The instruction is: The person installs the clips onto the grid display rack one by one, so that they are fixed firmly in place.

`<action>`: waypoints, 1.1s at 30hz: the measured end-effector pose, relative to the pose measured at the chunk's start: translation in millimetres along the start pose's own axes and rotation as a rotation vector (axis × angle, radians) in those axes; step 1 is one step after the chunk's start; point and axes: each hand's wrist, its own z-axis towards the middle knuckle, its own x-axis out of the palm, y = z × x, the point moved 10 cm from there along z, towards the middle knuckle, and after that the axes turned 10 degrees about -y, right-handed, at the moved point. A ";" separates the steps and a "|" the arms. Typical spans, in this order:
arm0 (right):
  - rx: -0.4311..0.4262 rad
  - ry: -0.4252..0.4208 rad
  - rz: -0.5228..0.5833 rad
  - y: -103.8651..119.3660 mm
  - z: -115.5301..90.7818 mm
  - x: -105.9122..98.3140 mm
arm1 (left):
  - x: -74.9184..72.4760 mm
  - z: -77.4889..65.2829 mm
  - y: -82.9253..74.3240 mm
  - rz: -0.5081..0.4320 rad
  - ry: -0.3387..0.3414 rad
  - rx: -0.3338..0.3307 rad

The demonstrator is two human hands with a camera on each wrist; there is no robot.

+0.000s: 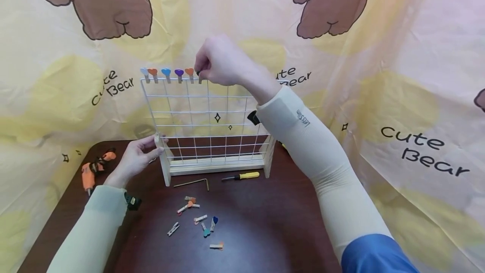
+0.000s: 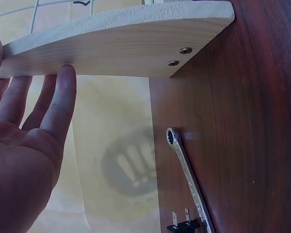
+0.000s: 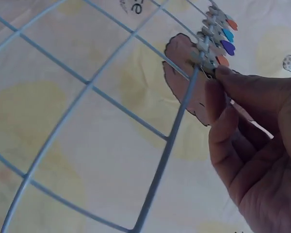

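A white wire grid (image 1: 208, 112) stands upright in a wooden stand (image 1: 216, 168). At its top wire my right hand (image 1: 223, 63) pinches a small clothespin (image 1: 200, 80), mostly hidden behind the fingers. In the right wrist view, thumb and forefinger of the right hand (image 3: 257, 121) meet at that wire's edge. Left of it, several heart-topped clothespins, among them a purple one (image 1: 179, 73) and a blue one (image 1: 166, 73), sit clipped in a row. My left hand (image 1: 133, 158) grips the stand's left side panel (image 2: 116, 46) near its upper end, fingertips against the wood.
Loose clothespins (image 1: 183, 209) lie scattered on the dark table (image 1: 265, 231). Before the stand are a hex key (image 1: 191, 183) and a yellow-handled screwdriver (image 1: 248, 175). An orange glue gun (image 1: 89, 176) lies at the left; a ratchet wrench (image 2: 188, 170) lies beside the stand.
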 end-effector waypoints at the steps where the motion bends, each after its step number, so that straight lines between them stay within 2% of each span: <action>1: 0.010 0.002 0.006 -0.9 -0.2 0.5 | 0.4 -0.2 0.0 0.000 0.002 -0.002; 3: 0.032 -0.027 0.008 -3.8 -3.7 -1.0 | 1.0 -0.6 0.4 0.006 0.003 -0.003; 6: 0.033 -0.153 0.025 -5.1 -19.9 -6.8 | 1.2 -1.6 2.0 0.008 0.003 -0.010; 10: -0.072 -0.415 0.117 2.8 -61.4 -9.2 | 1.9 -3.3 2.9 0.002 0.000 -0.009; 12: -0.136 -0.460 0.189 8.1 -85.9 5.6 | 2.2 -3.9 3.0 0.002 0.001 -0.006; 14: -0.174 -0.395 0.252 11.9 -109.0 35.3 | 1.8 -4.4 2.4 0.007 -0.001 -0.004; 16: -0.172 -0.251 0.284 13.9 -132.5 77.8 | 0.3 -4.4 1.5 0.010 -0.008 0.001; 20: -0.131 0.107 0.267 17.1 -190.4 175.5 | -1.0 -3.8 0.3 0.005 -0.014 0.004; 23: -0.104 0.295 0.258 20.3 -233.9 234.2 | 0.6 -2.7 1.5 -0.002 -0.006 -0.007; 25: -0.080 0.358 0.252 21.3 -254.8 261.0 | 1.2 -2.1 1.2 0.001 -0.003 -0.012; 27: -0.066 0.385 0.241 22.7 -268.1 278.4 | 0.7 -1.7 -0.1 0.005 -0.005 -0.009; 33: -0.109 0.398 0.189 26.5 -282.4 302.7 | -0.6 -1.3 -3.0 0.010 -0.007 0.016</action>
